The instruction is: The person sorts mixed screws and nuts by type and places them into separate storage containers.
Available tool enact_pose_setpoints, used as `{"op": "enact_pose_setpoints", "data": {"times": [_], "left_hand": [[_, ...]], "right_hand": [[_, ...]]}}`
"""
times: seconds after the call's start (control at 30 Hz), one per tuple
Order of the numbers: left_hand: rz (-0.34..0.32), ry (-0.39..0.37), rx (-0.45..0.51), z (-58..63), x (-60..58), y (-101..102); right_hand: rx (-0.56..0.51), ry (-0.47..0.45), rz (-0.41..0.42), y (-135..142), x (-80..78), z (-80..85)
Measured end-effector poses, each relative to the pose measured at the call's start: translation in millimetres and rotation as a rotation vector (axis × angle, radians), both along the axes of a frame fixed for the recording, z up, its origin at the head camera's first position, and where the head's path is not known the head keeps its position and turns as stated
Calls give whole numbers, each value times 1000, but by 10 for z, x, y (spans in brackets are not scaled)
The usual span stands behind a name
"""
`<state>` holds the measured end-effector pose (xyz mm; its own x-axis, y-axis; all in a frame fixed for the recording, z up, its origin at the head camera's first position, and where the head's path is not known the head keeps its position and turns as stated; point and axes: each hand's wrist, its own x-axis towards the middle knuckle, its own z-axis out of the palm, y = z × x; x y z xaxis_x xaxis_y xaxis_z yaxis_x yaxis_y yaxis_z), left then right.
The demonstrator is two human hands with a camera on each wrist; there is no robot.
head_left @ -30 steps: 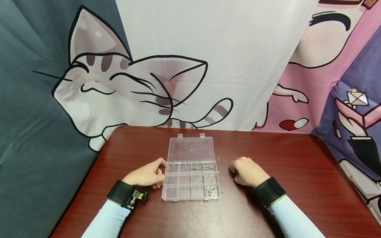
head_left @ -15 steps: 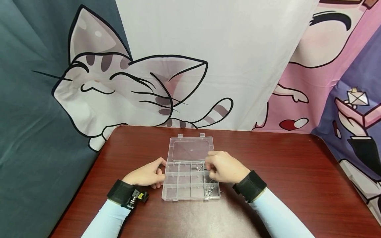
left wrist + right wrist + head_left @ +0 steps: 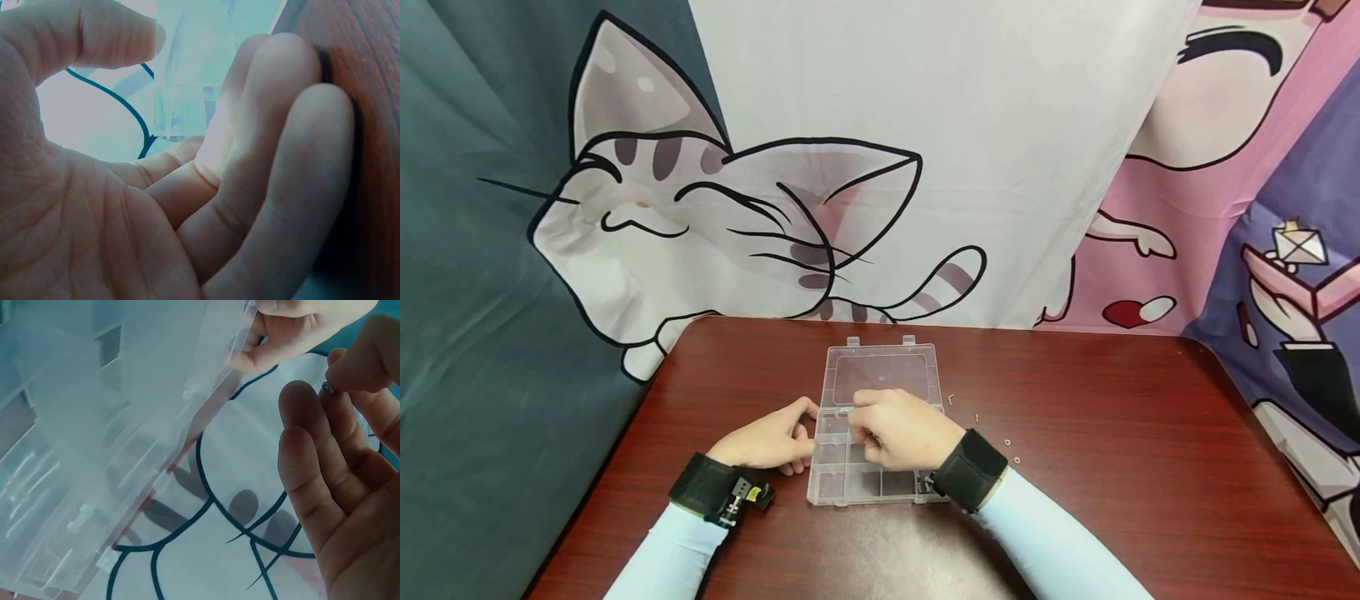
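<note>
A clear plastic compartment box (image 3: 829,487) lies on the table with its lid (image 3: 880,367) laid back. My left hand (image 3: 767,440) is at the left side of the box, thumb and index fingertips touching its edge, the fingers loosely bent. Above the middle compartments is my right hand (image 3: 910,429), which hides part of the box. In the right wrist view it pinches a small metal piece (image 3: 327,388) between thumb and fingertips; the piece is too small to tell its kind. Screws show as bright strips in the box in that view.
To the right of the box, small screws (image 3: 951,400) and two small metal rings (image 3: 1007,442) lie loose on the reddish-brown table (image 3: 1112,433). A printed cloth (image 3: 985,167) hangs behind the table's far edge.
My right hand has moved left from the table right of the box, over the right compartments, to above the middle ones. Loose small parts on the right are uncovered. My left hand stays still.
</note>
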<state>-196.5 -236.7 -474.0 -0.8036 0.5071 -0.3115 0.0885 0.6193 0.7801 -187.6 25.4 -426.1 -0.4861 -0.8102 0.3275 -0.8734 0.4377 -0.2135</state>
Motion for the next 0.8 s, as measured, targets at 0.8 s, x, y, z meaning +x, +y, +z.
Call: {"op": "enact_pose_setpoints", "data": {"times": [0.8], "left_hand": [[5, 7, -2, -8, -7, 7]], "right_hand": [[229, -82, -145, 352, 49, -79]]}}
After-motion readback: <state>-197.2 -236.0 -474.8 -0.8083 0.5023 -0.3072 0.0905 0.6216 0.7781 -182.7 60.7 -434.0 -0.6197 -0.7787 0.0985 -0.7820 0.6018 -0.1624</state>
